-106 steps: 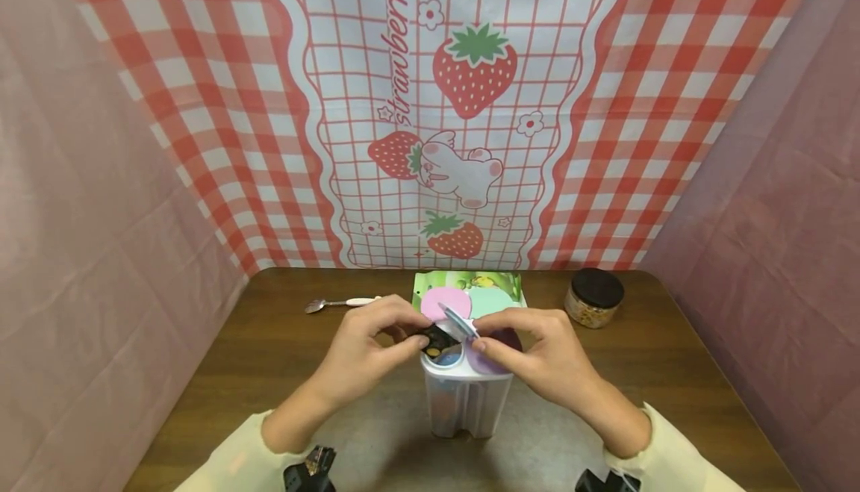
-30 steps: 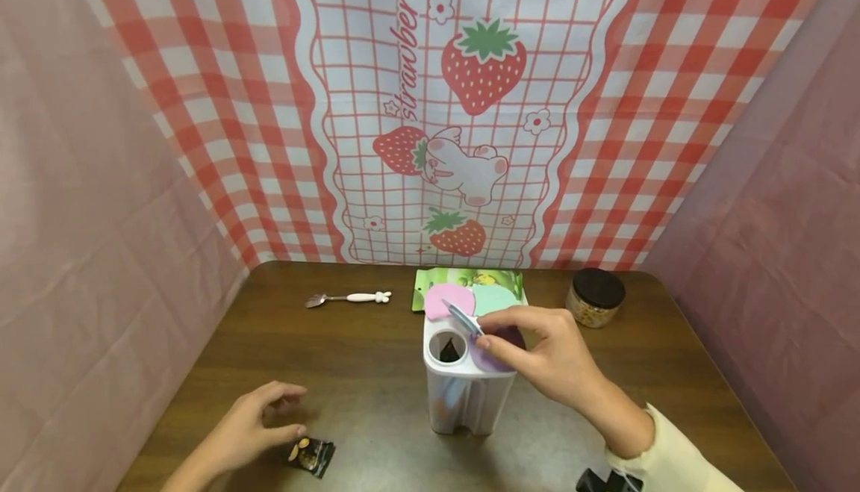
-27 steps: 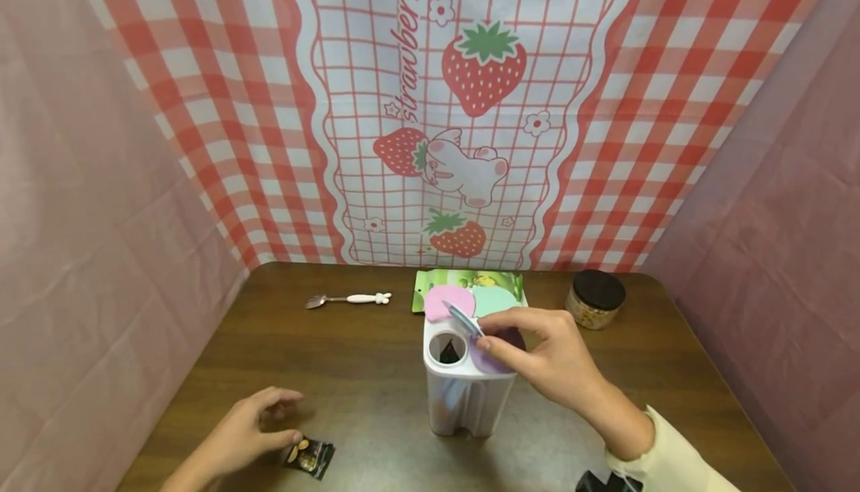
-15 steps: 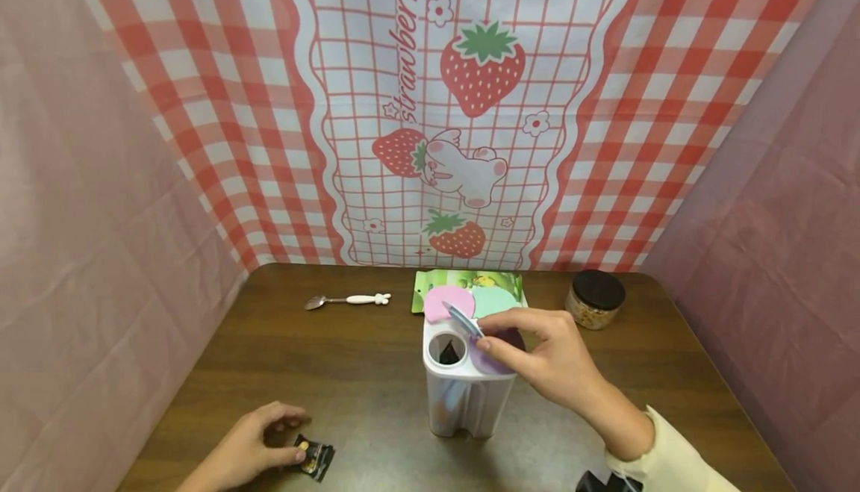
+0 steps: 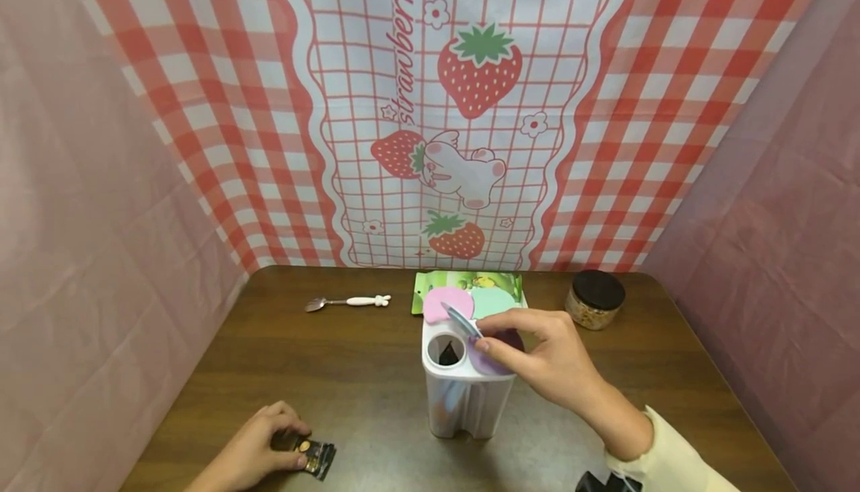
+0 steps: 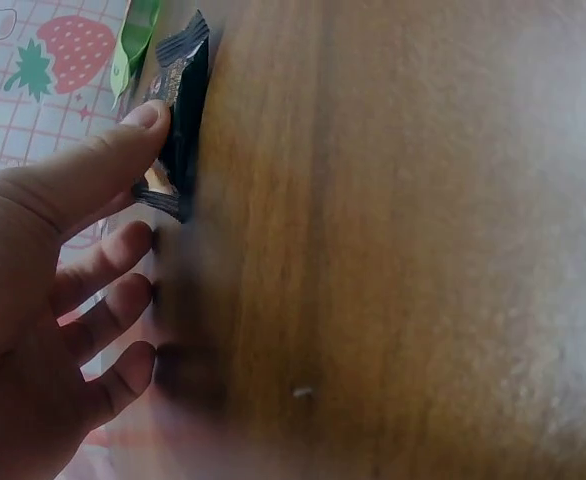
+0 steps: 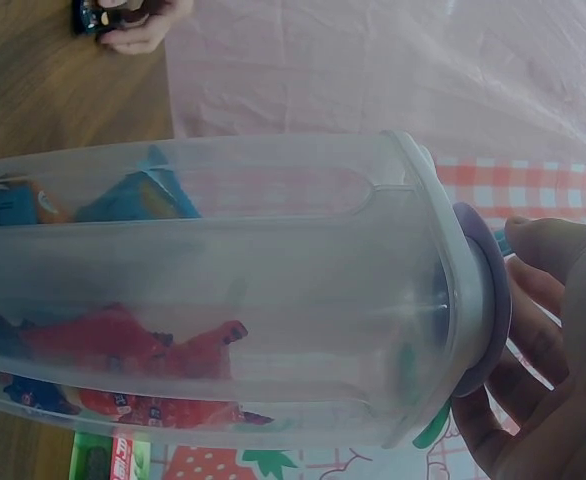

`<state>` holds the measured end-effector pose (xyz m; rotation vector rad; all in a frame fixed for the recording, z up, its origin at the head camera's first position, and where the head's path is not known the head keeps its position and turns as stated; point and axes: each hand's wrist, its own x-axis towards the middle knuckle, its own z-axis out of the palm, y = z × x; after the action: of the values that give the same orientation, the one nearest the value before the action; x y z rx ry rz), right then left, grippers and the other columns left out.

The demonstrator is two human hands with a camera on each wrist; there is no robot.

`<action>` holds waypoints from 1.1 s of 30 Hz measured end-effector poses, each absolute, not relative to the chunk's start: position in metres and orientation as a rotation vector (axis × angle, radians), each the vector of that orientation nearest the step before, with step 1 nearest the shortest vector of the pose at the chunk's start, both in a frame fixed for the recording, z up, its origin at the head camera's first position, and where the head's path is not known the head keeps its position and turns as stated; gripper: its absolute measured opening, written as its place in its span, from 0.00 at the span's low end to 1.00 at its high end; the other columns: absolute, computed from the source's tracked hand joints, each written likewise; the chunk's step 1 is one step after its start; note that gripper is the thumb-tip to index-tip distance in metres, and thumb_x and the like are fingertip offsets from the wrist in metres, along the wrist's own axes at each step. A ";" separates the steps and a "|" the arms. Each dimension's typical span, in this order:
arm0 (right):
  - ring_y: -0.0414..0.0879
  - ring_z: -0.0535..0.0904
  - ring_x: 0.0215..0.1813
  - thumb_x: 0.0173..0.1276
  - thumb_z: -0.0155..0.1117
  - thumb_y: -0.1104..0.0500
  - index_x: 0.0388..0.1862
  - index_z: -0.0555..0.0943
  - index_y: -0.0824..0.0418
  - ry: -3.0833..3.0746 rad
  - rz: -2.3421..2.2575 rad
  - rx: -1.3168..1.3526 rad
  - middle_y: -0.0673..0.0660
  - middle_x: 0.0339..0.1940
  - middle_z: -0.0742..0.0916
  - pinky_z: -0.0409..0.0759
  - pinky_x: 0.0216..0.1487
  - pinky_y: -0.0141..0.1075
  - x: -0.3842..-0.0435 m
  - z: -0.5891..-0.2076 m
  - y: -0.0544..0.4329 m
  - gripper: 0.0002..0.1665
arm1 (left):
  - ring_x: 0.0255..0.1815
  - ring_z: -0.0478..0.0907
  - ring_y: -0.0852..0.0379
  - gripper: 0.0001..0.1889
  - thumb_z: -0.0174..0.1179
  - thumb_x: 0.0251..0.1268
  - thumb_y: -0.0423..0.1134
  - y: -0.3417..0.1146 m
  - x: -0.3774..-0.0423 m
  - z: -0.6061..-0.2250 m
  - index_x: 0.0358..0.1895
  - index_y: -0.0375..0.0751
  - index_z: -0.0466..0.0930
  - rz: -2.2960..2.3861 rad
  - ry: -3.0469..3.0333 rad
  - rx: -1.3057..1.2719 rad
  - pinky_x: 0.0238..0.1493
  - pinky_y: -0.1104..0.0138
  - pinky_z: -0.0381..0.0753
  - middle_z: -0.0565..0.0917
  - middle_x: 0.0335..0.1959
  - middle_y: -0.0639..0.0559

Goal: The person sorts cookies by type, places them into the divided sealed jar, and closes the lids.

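Observation:
At the table's lower left, my left hand [image 5: 255,443] pinches a small black snack packet [image 5: 321,458] with gold print. In the left wrist view the thumb presses on the packet [image 6: 178,110], close over the tabletop, and three fingers curl below it. My right hand [image 5: 547,357] pinches the raised blue flip lid [image 5: 460,320] of a white-topped, clear storage container [image 5: 463,406]. Under that lid the round opening is bare, and a dark packet [image 5: 449,354] shows inside. Through the walls in the right wrist view I see blue packets [image 7: 143,195] and red packets [image 7: 123,345].
Pink, green and purple lids [image 5: 493,357] cover the container's other openings. Behind it lies a green bag [image 5: 437,281]. A fork with a white handle [image 5: 363,301] rests at the back left; a black-lidded jar [image 5: 596,298] stands back right. Cloth hangs around the table.
The left hand has left the container's opening, where it held a black packet, and gone to the lower left. There its fingers have closed on another black packet. The right hand still holds the blue lid.

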<state>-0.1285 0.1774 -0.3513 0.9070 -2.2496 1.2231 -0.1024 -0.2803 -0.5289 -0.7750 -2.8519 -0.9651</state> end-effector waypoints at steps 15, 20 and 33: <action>0.38 0.88 0.41 0.59 0.80 0.62 0.43 0.91 0.49 -2.240 1.226 0.928 0.43 0.40 0.92 0.84 0.43 0.29 -0.130 -0.354 0.178 0.14 | 0.34 0.79 0.69 0.25 0.77 0.53 0.33 -0.273 -0.105 -0.515 0.55 0.36 0.80 -1.284 -2.868 -0.459 0.34 0.70 0.82 0.85 0.38 0.52; 0.39 0.89 0.40 0.59 0.80 0.63 0.43 0.91 0.50 -2.216 1.214 0.942 0.45 0.39 0.92 0.83 0.42 0.28 -0.131 -0.354 0.178 0.14 | 0.33 0.82 0.67 0.23 0.76 0.52 0.29 -0.270 -0.107 -0.509 0.53 0.33 0.82 -1.348 -2.830 -0.317 0.33 0.69 0.84 0.87 0.38 0.48; 0.40 0.88 0.39 0.60 0.79 0.63 0.43 0.91 0.51 -2.188 1.225 0.969 0.46 0.38 0.92 0.84 0.41 0.29 -0.131 -0.354 0.178 0.13 | 0.36 0.85 0.66 0.17 0.76 0.55 0.33 -0.249 -0.111 -0.483 0.49 0.41 0.87 -1.351 -2.643 -0.415 0.39 0.69 0.86 0.91 0.39 0.51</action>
<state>-0.1308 0.1781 -0.3538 0.9693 -2.1884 1.2245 -0.1107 -0.2488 -0.4826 -0.4146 -2.6427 -1.3506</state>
